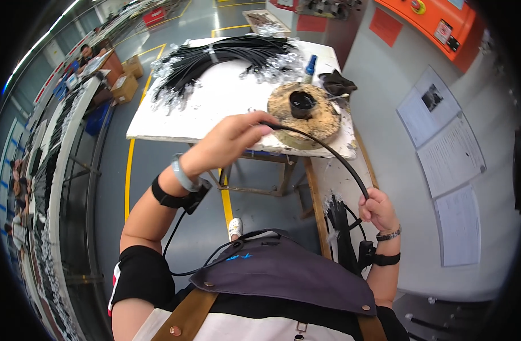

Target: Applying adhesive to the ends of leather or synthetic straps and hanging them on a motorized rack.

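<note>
A black cable [334, 152] arcs between my two hands above the front of a white table. My left hand [238, 136] pinches its left end between thumb and fingers, in front of a round tan block [280, 102] stained with black. My right hand [378, 209] is closed round the cable lower down on the right, near the grey wall. A small black cup [302, 103] of dark liquid sits on the block, with a thin stick leaning over its rim. Behind the block stands a blue-capped bottle [310, 69], and a dark crumpled cloth [337, 84] lies beside it.
A bundle of black cables [226, 54] with clear-wrapped ends lies across the back of the white table [152, 125]. More black cables [341, 233] stand below my right hand. An orange machine [442, 25] and paper sheets [451, 148] are on the right. Long racks [73, 142] run along the left.
</note>
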### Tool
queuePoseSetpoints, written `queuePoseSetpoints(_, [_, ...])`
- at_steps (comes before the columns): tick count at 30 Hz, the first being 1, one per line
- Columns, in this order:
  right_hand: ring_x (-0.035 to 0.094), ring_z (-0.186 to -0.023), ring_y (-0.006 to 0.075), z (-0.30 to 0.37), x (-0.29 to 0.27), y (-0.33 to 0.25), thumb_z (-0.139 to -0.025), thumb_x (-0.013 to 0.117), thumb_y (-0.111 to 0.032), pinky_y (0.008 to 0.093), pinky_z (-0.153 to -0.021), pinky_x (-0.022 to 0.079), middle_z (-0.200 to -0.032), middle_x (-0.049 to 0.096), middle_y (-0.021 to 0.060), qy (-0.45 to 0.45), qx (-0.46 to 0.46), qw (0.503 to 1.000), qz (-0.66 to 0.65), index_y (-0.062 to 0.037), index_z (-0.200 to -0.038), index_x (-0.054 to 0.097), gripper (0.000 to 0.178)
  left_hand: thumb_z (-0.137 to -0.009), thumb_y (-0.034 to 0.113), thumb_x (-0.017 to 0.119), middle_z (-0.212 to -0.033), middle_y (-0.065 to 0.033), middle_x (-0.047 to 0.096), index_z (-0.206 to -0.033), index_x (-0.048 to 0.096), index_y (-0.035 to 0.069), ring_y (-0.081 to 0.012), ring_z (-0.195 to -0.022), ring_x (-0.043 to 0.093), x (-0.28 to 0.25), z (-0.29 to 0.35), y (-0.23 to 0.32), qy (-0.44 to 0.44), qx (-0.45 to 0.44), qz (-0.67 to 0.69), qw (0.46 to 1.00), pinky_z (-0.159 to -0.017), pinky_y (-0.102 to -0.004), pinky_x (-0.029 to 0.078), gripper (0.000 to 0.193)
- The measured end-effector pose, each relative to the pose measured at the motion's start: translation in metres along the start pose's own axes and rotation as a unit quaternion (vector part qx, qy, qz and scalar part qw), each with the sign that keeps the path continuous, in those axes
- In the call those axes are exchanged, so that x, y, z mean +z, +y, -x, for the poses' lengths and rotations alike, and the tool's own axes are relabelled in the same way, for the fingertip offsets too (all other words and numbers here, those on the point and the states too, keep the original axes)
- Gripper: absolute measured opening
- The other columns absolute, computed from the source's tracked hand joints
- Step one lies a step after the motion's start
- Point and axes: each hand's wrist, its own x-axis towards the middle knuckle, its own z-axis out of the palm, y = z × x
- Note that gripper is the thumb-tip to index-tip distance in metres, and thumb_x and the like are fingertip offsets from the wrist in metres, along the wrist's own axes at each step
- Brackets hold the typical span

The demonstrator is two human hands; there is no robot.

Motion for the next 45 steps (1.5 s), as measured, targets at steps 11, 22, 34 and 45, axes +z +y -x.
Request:
queuePoseSetpoints(11, [0.031,-0.052,0.0023,0.003,-0.012,-0.057,-0.094,0.044,-0.017,0.0167,-0.044,0.028,-0.07,0.036,-0.0036,0.132,-0.25,0.915,-0.287,-0.0079,-0.115,0.047,0.023,-0.074,-0.015,0.043,-0.083,-0.0082,0.054,-0.092,0.057,0.002,-0.0216,-0.079,0.056,0.122,-0.022,-0.03,-0.101,0.218,0.003,0.971,-0.072,-0.0288,0.045,0.03])
queuePoseSetpoints(22, [0.034,-0.057,0.004,-0.013,0.023,-0.062,-0.093,0.047,-0.018,0.0174,-0.048,0.029,-0.074,0.042,-0.0028,0.229,-0.344,0.873,-0.261,-0.0098,-0.117,0.048,0.026,-0.09,0.021,0.04,-0.083,-0.0052,0.047,-0.098,0.057,-0.003,-0.0125,-0.077,0.046,0.18,-0.036,-0.012,-0.151,0.151,0.211,0.954,-0.073,-0.0256,0.038,0.031])
queuePoseSetpoints(34, [0.039,-0.061,0.0077,-0.007,-0.005,-0.04,-0.094,0.044,-0.018,0.0207,-0.056,0.036,-0.073,0.041,-0.0008,0.25,-0.419,0.804,-0.341,0.0,-0.106,0.047,0.022,-0.085,0.015,0.053,-0.076,-0.0111,0.044,-0.08,0.047,0.002,-0.0305,-0.068,0.05,0.161,-0.021,-0.011,-0.024,0.234,-0.158,0.959,-0.056,-0.0391,0.041,0.015])
queuePoseSetpoints(45, [0.048,-0.076,0.0089,-0.021,0.008,0.018,-0.093,0.046,-0.021,0.0247,-0.072,0.042,-0.085,0.051,0.0005,0.305,-0.236,0.871,-0.304,-0.0038,-0.106,0.049,0.022,-0.084,0.015,0.054,-0.077,-0.011,0.045,-0.083,0.051,0.004,-0.0311,-0.07,0.051,0.091,-0.018,-0.048,-0.046,0.224,-0.156,0.961,-0.057,-0.0396,0.042,0.011])
